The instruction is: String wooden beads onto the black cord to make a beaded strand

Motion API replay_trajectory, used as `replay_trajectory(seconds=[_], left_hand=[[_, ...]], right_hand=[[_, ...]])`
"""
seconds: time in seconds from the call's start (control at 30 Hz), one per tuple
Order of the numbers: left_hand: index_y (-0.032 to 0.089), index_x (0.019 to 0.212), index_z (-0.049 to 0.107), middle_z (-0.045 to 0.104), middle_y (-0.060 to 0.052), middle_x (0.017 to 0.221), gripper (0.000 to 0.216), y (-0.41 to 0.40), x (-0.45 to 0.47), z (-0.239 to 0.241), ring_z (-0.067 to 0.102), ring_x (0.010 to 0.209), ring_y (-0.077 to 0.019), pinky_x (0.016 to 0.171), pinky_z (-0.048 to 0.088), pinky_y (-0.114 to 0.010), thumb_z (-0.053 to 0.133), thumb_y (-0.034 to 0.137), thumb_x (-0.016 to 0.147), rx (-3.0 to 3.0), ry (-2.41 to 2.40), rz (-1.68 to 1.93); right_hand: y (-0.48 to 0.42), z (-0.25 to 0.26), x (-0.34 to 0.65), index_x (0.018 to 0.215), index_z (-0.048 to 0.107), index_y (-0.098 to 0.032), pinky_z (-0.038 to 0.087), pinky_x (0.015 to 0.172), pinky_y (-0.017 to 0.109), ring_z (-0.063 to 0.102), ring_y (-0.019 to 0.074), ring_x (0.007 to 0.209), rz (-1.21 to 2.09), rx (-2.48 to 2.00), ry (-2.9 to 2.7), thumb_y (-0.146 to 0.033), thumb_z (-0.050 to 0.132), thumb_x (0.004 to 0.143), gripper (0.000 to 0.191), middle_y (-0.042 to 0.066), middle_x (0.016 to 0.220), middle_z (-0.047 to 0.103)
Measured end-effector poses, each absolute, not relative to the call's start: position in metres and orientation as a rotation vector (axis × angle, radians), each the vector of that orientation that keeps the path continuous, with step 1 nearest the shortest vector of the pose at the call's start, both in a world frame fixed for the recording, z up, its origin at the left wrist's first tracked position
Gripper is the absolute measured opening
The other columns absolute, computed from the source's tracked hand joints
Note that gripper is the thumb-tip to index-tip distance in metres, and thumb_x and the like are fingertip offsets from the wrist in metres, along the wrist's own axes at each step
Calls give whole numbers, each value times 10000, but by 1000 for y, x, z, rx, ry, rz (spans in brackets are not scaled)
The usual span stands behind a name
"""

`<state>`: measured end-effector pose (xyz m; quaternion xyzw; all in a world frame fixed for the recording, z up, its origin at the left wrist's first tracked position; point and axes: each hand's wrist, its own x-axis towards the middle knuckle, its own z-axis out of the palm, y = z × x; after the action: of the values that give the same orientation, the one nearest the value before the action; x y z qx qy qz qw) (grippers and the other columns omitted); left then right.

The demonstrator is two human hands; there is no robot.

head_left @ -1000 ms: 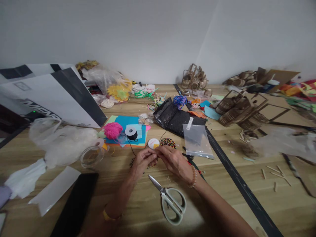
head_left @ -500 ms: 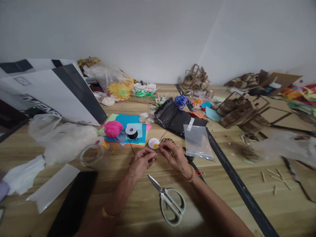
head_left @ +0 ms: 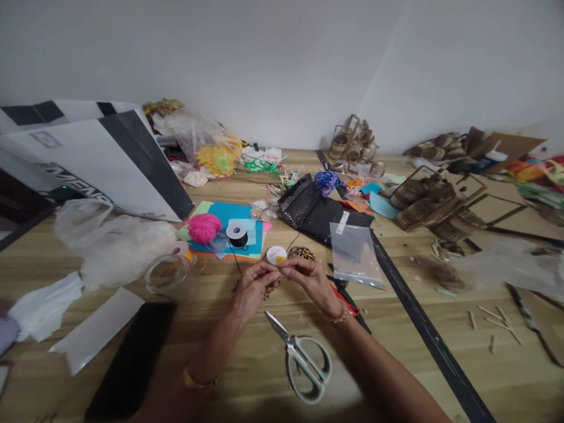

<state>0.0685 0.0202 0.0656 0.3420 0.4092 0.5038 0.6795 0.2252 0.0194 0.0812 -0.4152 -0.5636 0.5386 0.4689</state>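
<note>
My left hand (head_left: 252,285) and my right hand (head_left: 308,277) meet fingertip to fingertip over the wooden table (head_left: 247,376). Both are pinched closed on a thin strand with small beads hanging under the left fingers. Just beyond the fingertips lie a small white spool (head_left: 276,255) and a pile of colourful beads (head_left: 301,252). A black thread spool (head_left: 238,235) and a pink yarn ball (head_left: 203,228) rest on blue paper (head_left: 229,217). White-handled scissors (head_left: 304,359) lie closed between my forearms.
A clear zip bag (head_left: 355,255) and a black mesh pouch (head_left: 311,210) lie right of my hands. A clear round lid (head_left: 166,274), crumpled plastic (head_left: 112,247), a dark phone (head_left: 132,358) and a shopping bag (head_left: 88,164) sit left. Wooden basket models (head_left: 423,200) stand at the back right.
My hands stay pinched together near the white spool with only small finger shifts. The view has drifted slightly; the right hand uncovers the bead pile again.
</note>
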Motion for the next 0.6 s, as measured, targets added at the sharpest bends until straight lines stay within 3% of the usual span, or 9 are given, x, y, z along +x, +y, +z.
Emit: replay_trajectory(seconds=[0.6], left_hand=[[149, 666, 655, 634, 8, 565, 133, 19, 61, 65, 526, 492, -83, 464, 361, -185, 744, 245, 640, 986, 987, 1036]], right_hand=[[19, 88, 224, 707, 656, -151, 417, 539, 222, 507, 93, 548, 1404, -951, -1213, -391, 750, 699, 258, -2, 621, 609]])
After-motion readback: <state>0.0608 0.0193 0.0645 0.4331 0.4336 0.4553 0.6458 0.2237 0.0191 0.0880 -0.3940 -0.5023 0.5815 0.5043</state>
